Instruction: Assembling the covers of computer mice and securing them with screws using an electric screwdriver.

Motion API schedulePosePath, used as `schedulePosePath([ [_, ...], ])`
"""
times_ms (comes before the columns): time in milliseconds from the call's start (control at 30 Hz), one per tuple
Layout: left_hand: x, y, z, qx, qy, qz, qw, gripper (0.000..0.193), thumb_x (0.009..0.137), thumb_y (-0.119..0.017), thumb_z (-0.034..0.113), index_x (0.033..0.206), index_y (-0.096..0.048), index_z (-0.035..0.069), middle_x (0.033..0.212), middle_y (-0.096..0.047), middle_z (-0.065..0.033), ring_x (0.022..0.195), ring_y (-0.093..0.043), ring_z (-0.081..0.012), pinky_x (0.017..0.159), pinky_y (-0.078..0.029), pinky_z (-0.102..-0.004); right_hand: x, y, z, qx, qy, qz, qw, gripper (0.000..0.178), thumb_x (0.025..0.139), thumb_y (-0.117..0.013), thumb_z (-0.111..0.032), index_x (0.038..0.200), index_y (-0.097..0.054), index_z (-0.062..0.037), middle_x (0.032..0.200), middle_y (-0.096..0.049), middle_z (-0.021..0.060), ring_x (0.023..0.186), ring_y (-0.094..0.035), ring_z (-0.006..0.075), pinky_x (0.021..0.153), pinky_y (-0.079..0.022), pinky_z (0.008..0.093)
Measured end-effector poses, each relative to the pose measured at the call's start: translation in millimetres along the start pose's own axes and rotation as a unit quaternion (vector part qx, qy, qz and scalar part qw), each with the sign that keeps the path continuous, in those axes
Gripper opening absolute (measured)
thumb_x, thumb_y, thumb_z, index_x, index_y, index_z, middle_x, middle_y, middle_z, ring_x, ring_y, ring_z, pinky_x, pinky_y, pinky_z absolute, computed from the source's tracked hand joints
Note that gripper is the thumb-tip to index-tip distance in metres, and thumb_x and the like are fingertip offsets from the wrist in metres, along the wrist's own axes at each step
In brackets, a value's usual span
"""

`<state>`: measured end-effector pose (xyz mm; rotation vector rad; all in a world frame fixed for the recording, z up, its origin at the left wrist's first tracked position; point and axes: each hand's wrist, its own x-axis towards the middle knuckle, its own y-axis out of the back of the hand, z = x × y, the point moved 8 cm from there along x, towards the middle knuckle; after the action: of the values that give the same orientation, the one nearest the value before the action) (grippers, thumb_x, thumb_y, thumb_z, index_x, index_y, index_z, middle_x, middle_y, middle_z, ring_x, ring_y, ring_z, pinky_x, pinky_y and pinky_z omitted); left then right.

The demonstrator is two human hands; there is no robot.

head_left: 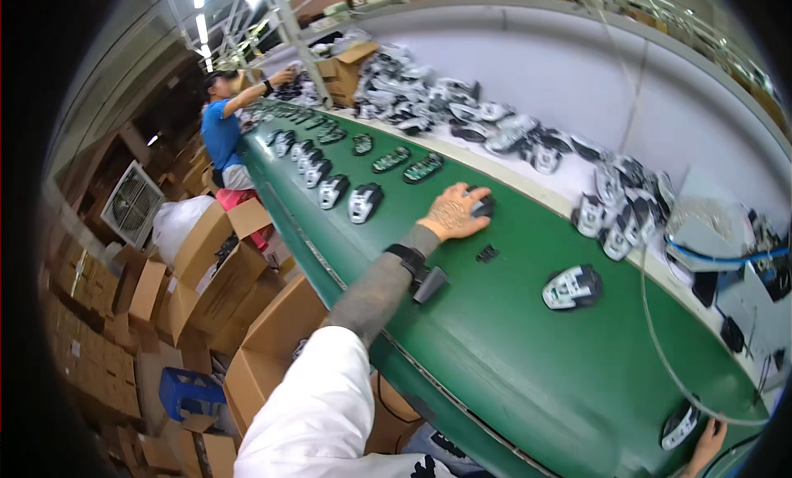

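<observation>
My left hand, with a dark band at the wrist, reaches over the green conveyor belt. Its fingers are wrapped round a dark computer mouse shell. Just below it lie small black parts. At the lower right rim my right hand shows only in part, its fingers bent against a black and white mouse half. Between the hands lies another open mouse shell, white inside with a dark end. To the left, mouse halves with green boards and white-lined halves stand in rows.
White and black shells are heaped along the far ledge, beside an open carton. A pale tube hangs at the right. A person in blue works farther up the belt. Cardboard boxes crowd the left, near a blue stool.
</observation>
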<state>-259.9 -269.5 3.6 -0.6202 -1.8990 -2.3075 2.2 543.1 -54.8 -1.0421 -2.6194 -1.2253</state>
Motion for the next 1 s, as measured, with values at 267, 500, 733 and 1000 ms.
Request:
schedulePosePath([
  [267,-2,5,-6,-0.112,0.027,-0.071,0.991,0.065,0.078,-0.065,0.042,0.134,-0.043,0.019,0.131,-0.041,-0.0218,0.118,-0.047,-0.0369,0.097,-0.042,-0.0404,-3,-15,-53,-0.043,-0.021,0.004,0.999,0.032,0.088,-0.06,-0.019,0.112,-0.058,0.0028,0.11,-0.061,0.0134,0.102,-0.057,0.0206,0.091,-0.043,0.0295],
  [500,-11,16,-1,-0.065,0.03,-0.086,0.994,0.062,0.079,-0.064,0.042,0.134,-0.042,0.023,0.132,-0.036,-0.0283,0.117,-0.045,-0.0449,0.095,-0.044,-0.0447,0,-18,-60,-0.038,-0.009,-0.008,0.999,0.033,0.089,-0.06,-0.019,0.113,-0.057,0.0029,0.109,-0.061,0.0136,0.101,-0.057,0.0207,0.09,-0.043,0.0292],
  [733,0,-23,18,0.029,0.073,-0.254,0.964,0.065,0.081,-0.055,0.047,0.139,-0.034,0.028,0.124,-0.04,-0.0326,0.114,-0.044,-0.0475,0.097,-0.04,-0.0486,14,-12,56,0.022,0.092,0.055,0.994,0.025,0.083,-0.063,-0.009,0.105,-0.059,0.0026,0.102,-0.06,0.0149,0.094,-0.058,0.0238,0.085,-0.045,0.0332],
  [1000,-4,-11,25,-0.043,0.036,-0.067,0.996,0.06,0.081,-0.057,0.046,0.132,-0.045,0.019,0.132,-0.038,-0.0314,0.118,-0.043,-0.0461,0.099,-0.039,-0.0474,12,-13,18,0.036,0.027,-0.02,0.999,0.032,0.088,-0.06,-0.012,0.114,-0.054,0.0051,0.11,-0.06,0.0165,0.101,-0.057,0.0228,0.092,-0.043,0.032],
])
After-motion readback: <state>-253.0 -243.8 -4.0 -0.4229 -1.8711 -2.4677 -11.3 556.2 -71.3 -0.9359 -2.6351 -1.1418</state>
